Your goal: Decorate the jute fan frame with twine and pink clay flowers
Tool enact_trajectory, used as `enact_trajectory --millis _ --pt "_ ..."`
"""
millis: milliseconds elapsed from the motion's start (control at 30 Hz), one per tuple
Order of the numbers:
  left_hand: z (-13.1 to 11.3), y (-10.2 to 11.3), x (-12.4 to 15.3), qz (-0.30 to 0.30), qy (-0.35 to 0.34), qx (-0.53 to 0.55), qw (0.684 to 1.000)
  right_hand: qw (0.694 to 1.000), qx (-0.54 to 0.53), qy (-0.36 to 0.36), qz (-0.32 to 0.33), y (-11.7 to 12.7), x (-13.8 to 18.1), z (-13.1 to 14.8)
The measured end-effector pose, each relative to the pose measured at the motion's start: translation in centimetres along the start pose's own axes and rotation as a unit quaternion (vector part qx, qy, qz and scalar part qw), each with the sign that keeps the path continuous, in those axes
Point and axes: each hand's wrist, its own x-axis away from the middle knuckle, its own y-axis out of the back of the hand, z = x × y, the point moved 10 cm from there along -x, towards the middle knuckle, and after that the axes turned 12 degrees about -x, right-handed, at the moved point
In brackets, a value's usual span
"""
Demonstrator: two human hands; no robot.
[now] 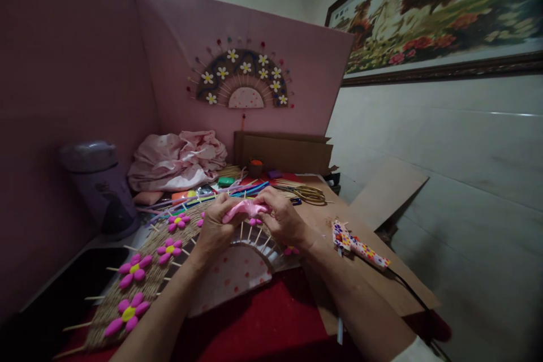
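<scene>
My left hand [218, 225] and my right hand [283, 218] are both closed, pinching the two ends of a piece of pink modelling clay [244, 210]. It is soft, with a shiny surface that may be clear wrap. Both hands are above a fan-shaped craft [155, 274] on the table. Its twine-covered band has thin sticks poking out and bright pink flowers [134, 269] with yellow centres. At its base lies a half-round of pale cloth with red dots [231, 277]. My arms and hands cover part of the fan.
A hot glue gun [358, 249] with a cord lies on cardboard [394, 285] at right. Gold-handled scissors [309, 194] are behind my right hand. Crumpled pink cloth [178, 159] and a purple tumbler [102, 192] stand at left. A finished-looking fan [245, 73] hangs on the pink panel.
</scene>
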Motion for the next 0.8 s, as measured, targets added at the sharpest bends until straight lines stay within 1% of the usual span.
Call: enact_trajectory --millis 100,200,300,400,500,567,667,733,800 --pt "-0.4 0.0 0.0 0.006 -0.003 -0.021 1.000 0.999 -0.030 -0.037 0.004 -0.2 0.0 -0.6" --pt "-0.5 -0.1 0.0 0.007 0.007 -0.018 1.000 0.996 -0.058 -0.063 -0.004 -0.1 0.0 -0.8" --pt "-0.2 -0.3 0.0 0.010 0.020 -0.016 1.000 0.996 -0.051 -0.066 -0.005 0.0 0.1 -0.8" --pt "0.7 -0.6 0.0 0.010 0.045 -0.007 0.999 0.998 -0.027 -0.063 0.006 -0.2 0.2 -0.8" --pt "1.8 -1.0 0.1 0.015 0.078 0.037 0.996 0.998 -0.025 -0.056 0.018 -0.5 0.2 -0.6" --pt "2.3 -1.4 0.2 0.029 0.100 0.073 0.992 0.998 -0.035 -0.056 0.008 -0.3 0.1 -0.4" --pt "2.8 -2.0 0.4 0.055 0.145 0.140 0.978 0.992 -0.103 -0.072 -0.021 0.3 0.0 -0.6" --pt "3.1 -2.7 0.9 0.076 0.204 0.202 0.955 0.980 -0.176 -0.092 -0.023 0.4 -0.1 -1.0" --pt "3.4 -3.5 1.6 0.096 0.268 0.252 0.925 0.964 -0.241 -0.110 -0.018 0.1 0.0 -1.6"
